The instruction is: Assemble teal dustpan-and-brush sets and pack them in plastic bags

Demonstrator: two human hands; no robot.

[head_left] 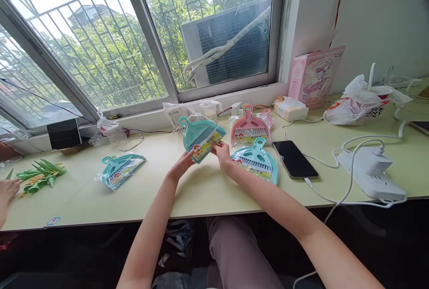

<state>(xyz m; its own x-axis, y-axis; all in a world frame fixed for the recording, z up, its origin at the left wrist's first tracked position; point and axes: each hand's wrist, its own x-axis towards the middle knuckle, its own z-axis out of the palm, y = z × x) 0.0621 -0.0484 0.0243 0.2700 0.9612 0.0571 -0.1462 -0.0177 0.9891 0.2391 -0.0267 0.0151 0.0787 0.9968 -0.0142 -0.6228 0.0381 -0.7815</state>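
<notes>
Both my hands hold a wrapped teal dustpan and brush set [203, 137] just over the table, tilted, its printed label facing me. My left hand [182, 163] grips its lower left edge, and my right hand [221, 152] pinches its lower right edge. Beneath and beside my right forearm lies another wrapped teal set [256, 159], partly covered by that arm. Behind it is a pink wrapped set [250, 128]. A further teal set in clear film [121, 169] lies to the left on the table.
A phone [295, 159] on a white cable and a power strip [375, 177] lie at right. Tissues [291, 108], a pink box [315, 76] and a plastic bag [355, 105] stand behind. At far left, another person's hand [8, 190] is near green pieces [43, 175].
</notes>
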